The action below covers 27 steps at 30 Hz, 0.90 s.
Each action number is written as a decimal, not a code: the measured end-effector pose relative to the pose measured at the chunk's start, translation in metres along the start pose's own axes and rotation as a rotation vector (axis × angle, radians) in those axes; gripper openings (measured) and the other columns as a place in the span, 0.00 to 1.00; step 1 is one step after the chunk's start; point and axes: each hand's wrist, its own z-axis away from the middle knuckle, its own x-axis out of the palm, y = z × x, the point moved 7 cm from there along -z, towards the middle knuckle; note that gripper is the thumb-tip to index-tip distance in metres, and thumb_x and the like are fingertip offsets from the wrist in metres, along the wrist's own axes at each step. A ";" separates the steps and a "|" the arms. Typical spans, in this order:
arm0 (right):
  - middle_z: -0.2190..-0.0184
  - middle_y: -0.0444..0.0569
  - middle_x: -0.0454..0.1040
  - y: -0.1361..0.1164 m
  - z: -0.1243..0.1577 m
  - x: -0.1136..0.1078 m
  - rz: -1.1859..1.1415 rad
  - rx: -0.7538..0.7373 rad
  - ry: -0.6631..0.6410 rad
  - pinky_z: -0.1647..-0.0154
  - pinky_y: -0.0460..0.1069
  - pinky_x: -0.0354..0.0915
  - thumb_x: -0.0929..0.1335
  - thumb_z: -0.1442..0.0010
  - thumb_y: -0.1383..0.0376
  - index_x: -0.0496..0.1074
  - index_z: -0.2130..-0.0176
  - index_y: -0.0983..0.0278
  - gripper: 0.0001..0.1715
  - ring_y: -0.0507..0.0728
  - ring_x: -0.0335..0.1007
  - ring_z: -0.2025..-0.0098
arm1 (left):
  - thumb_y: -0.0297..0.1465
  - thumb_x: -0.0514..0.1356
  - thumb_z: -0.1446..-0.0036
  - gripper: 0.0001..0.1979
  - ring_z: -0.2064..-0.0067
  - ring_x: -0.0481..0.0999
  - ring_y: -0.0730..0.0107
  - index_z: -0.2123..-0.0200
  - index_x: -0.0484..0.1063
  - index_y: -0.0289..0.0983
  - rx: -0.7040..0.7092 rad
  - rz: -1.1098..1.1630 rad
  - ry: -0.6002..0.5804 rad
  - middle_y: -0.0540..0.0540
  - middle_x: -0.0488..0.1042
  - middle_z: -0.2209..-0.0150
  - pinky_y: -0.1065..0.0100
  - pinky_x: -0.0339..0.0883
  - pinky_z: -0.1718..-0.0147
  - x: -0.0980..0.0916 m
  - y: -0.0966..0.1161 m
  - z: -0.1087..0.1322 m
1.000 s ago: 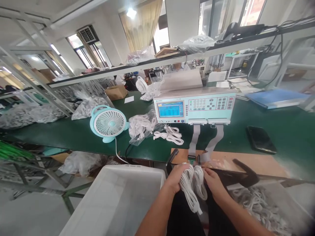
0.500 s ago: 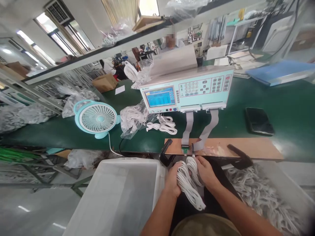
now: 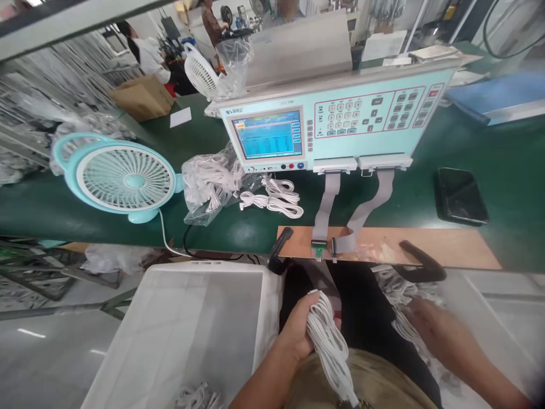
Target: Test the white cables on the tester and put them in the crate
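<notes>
My left hand (image 3: 300, 329) is closed around a bundle of white cable (image 3: 330, 343), which hangs down over my lap. Off to the right, my right hand (image 3: 430, 324) is blurred over a white coiled cable (image 3: 411, 335) beside the heap of white cables; its fingers are smeared, so its hold is unclear. Between the hands and the tester lies a wooden board (image 3: 451, 247) at the table edge. Two grey ribbon cables run from the tester (image 3: 340, 119) to small connectors (image 3: 319, 248) on that board.
A light blue fan (image 3: 128, 176), a plastic bag of cables (image 3: 210, 182) and loose white coils (image 3: 276, 199) stand left of the tester. A black phone (image 3: 462, 196) lies right. Clamps (image 3: 279, 250) grip the board. A white bin (image 3: 264, 284) is lower left. People are behind.
My right hand has left the connectors and moved right to the cable heap. My left hand has drawn its bundle back from the board. The view has tilted down, and cables now show in the left bin.
</notes>
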 end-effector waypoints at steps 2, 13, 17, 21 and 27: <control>0.67 0.53 0.70 -0.014 0.009 -0.004 0.019 -0.075 0.006 0.69 0.54 0.64 0.64 0.43 0.49 0.71 0.64 0.60 0.19 0.62 0.68 0.69 | 0.36 0.62 0.51 0.12 0.76 0.72 0.68 0.76 0.72 0.32 -0.017 -0.012 0.011 0.45 0.72 0.78 0.64 0.70 0.67 -0.001 -0.013 -0.002; 0.70 0.45 0.66 -0.127 0.042 0.049 -0.331 -0.550 -0.311 0.68 0.48 0.62 0.62 0.39 0.67 0.63 0.63 0.62 0.02 0.54 0.63 0.69 | 0.42 0.67 0.52 0.16 0.74 0.67 0.75 0.68 0.75 0.34 0.363 -0.143 0.088 0.50 0.70 0.75 0.74 0.61 0.73 -0.008 -0.022 0.033; 0.69 0.47 0.64 -0.124 0.042 0.044 -0.159 -0.695 -0.196 0.70 0.48 0.59 0.63 0.50 0.74 0.62 0.66 0.62 0.11 0.55 0.61 0.69 | 0.42 0.68 0.55 0.16 0.77 0.65 0.75 0.68 0.75 0.36 0.328 -0.192 0.040 0.50 0.70 0.76 0.73 0.59 0.77 -0.004 -0.017 0.035; 0.66 0.49 0.64 -0.130 0.044 0.040 -0.173 -0.757 -0.276 0.69 0.48 0.60 0.63 0.50 0.75 0.62 0.62 0.63 0.13 0.56 0.61 0.67 | 0.34 0.70 0.63 0.13 0.80 0.64 0.76 0.72 0.73 0.35 0.226 -0.358 -0.066 0.50 0.70 0.79 0.73 0.57 0.80 0.012 -0.004 0.035; 0.67 0.47 0.65 -0.135 0.029 0.039 -0.428 -0.613 -0.321 0.66 0.48 0.62 0.56 0.33 0.68 0.62 0.61 0.61 0.09 0.53 0.63 0.67 | 0.33 0.65 0.60 0.11 0.84 0.59 0.79 0.76 0.66 0.36 0.307 -0.412 -0.024 0.54 0.64 0.84 0.75 0.51 0.85 0.020 0.007 0.033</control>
